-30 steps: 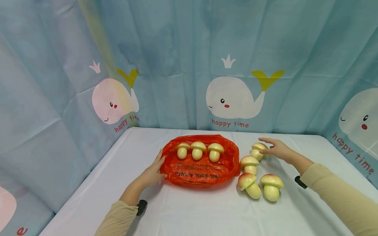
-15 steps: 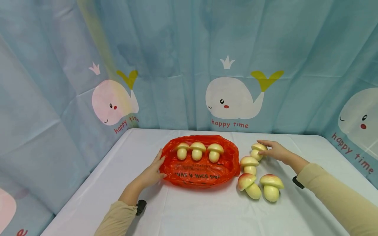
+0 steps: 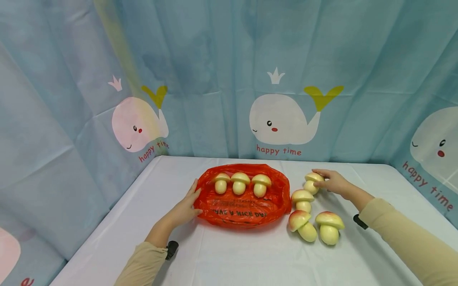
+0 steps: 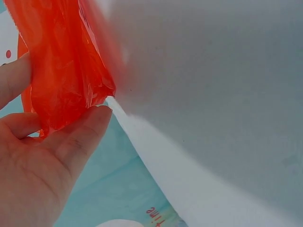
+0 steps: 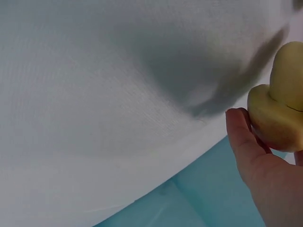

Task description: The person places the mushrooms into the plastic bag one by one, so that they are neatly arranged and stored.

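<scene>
A red plastic bag [image 3: 239, 222] lies spread with its mouth upward, three toy mushrooms [image 3: 239, 183] in a row inside. At its left side, my left hand [image 3: 184, 207] holds the bag's edge; the left wrist view has the red film [image 4: 61, 71] between thumb and fingers. Right of the bag, my right hand [image 3: 336, 183] grips the farthest loose toy mushroom [image 3: 312, 183] by its cap, thumb on the near side. In the right wrist view that mushroom [image 5: 277, 116] is partly cut off by the frame. Some of my right fingers are hidden behind it.
Three more toy mushrooms stand or lean nearer: one [image 3: 303, 200] beside the bag's right edge, a tilted red-capped one [image 3: 302, 225] and an upright one [image 3: 329, 228]. A white cloth [image 3: 243, 258] covers the table. Blue whale-print curtains [image 3: 214, 119] hang behind and at the sides.
My right hand has moved slightly left and closed in around the farthest loose mushroom's cap. The left hand and the bag have stayed in place.
</scene>
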Tool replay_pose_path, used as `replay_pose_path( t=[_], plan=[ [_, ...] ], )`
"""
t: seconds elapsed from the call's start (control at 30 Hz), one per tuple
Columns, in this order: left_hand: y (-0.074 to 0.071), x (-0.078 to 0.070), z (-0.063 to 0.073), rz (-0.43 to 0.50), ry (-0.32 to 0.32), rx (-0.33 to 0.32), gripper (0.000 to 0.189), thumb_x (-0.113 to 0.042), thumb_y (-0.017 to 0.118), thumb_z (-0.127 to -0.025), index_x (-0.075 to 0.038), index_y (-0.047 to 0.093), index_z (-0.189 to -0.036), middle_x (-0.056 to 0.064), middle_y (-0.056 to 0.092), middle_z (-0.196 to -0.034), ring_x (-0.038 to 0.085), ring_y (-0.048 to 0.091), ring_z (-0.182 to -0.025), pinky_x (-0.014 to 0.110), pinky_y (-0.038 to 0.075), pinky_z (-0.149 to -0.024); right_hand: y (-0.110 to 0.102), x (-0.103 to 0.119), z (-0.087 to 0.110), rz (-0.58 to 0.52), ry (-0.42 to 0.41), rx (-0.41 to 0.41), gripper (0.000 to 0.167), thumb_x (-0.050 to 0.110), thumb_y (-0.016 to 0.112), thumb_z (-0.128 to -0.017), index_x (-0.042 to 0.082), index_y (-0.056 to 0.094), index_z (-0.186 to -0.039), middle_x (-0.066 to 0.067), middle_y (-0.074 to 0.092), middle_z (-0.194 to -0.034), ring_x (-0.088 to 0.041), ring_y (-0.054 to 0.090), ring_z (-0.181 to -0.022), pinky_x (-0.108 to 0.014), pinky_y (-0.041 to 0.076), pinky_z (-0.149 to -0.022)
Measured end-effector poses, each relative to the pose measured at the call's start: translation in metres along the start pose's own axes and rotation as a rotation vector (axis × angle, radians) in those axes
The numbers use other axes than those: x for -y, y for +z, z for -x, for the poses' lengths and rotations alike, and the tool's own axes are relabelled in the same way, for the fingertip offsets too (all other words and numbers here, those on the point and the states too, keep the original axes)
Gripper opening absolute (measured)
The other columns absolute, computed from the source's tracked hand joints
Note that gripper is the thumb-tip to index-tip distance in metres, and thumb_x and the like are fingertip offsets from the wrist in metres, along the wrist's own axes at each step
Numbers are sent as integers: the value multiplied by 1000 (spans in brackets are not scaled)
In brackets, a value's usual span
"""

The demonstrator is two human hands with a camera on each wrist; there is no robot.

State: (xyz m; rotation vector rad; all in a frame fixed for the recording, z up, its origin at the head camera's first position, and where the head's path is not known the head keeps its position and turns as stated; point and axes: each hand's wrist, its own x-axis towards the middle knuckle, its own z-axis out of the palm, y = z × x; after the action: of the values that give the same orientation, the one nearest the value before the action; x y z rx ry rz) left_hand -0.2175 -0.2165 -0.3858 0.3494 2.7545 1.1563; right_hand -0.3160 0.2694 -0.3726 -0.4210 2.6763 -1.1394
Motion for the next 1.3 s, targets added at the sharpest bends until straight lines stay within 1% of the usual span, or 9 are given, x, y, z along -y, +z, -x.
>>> replay_pose_path(
  t=[0.1, 0.2, 0.3, 0.47, 0.7, 1.0, 1.1, 1.2, 1.3],
  plan=[
    [0, -1, 0, -1, 9, 1, 72, 7, 60, -88, 14, 19, -147, 15, -12, -161, 38, -4, -146, 55, 11, -115, -4, 3, 1, -19, 2, 7, 67, 22, 62, -96, -9, 30, -146, -39, 35, -139, -46, 43, -121, -51, 50, -86],
    [0, 0, 0, -2, 12, 0, 72, 7, 60, -88, 14, 20, -147, 15, -11, -161, 38, -4, -146, 55, 12, -114, -7, 8, 2, -38, 6, 5, 68, 22, 62, -96, -9, 29, -147, -38, 35, -140, -46, 42, -122, -53, 50, -88],
    [0, 2, -1, -5, 19, 0, 72, 9, 59, -87, 15, 19, -147, 16, -11, -161, 39, -3, -146, 56, 13, -114, -11, 15, 4, -55, 14, 3, 69, 23, 62, -96, -8, 28, -148, -37, 35, -140, -45, 43, -122, -54, 49, -89],
    [-1, 2, -1, -3, 10, 2, 72, 7, 59, -88, 14, 19, -147, 15, -12, -161, 39, -4, -146, 55, 13, -114, -16, 31, 7, -76, 28, 14, 71, 26, 61, -96, -5, 26, -150, -35, 33, -140, -44, 44, -121, -53, 48, -91],
    [-1, 0, 0, -3, 6, 3, 73, 7, 60, -88, 14, 19, -147, 15, -12, -161, 38, -3, -146, 55, 13, -114, -21, 49, 12, -87, 0, 11, 69, 24, 60, -97, -4, 25, -151, -34, 37, -138, -41, 48, -118, -53, 48, -91],
    [-2, -3, 3, -5, 5, 2, 72, 8, 60, -87, 15, 20, -147, 16, -10, -161, 39, -3, -146, 56, 13, -114, -19, 70, 12, -102, -18, 29, 69, 23, 60, -97, -2, 25, -151, -32, 38, -138, -40, 47, -119, -54, 47, -93],
    [-1, -2, 4, -3, 11, 3, 72, 8, 60, -87, 15, 20, -147, 16, -10, -161, 39, -3, -145, 56, 13, -114, -17, 78, 13, -102, -40, 38, 68, 24, 60, -96, -1, 28, -151, -31, 40, -139, -40, 48, -119, -53, 48, -92],
    [-1, -3, 4, 0, 15, 2, 72, 8, 60, -87, 15, 20, -147, 16, -10, -161, 40, -3, -145, 56, 13, -114, -16, 84, 12, -109, -49, 33, 68, 27, 62, -95, 3, 32, -151, -29, 42, -139, -39, 48, -118, -53, 48, -92],
    [-1, -2, 4, -1, 17, 2, 72, 8, 60, -87, 15, 20, -147, 16, -11, -161, 40, -3, -145, 56, 13, -114, -13, 89, 10, -109, -60, 36, 68, 27, 62, -95, 3, 32, -151, -30, 40, -140, -41, 46, -120, -53, 48, -93]
  ],
)
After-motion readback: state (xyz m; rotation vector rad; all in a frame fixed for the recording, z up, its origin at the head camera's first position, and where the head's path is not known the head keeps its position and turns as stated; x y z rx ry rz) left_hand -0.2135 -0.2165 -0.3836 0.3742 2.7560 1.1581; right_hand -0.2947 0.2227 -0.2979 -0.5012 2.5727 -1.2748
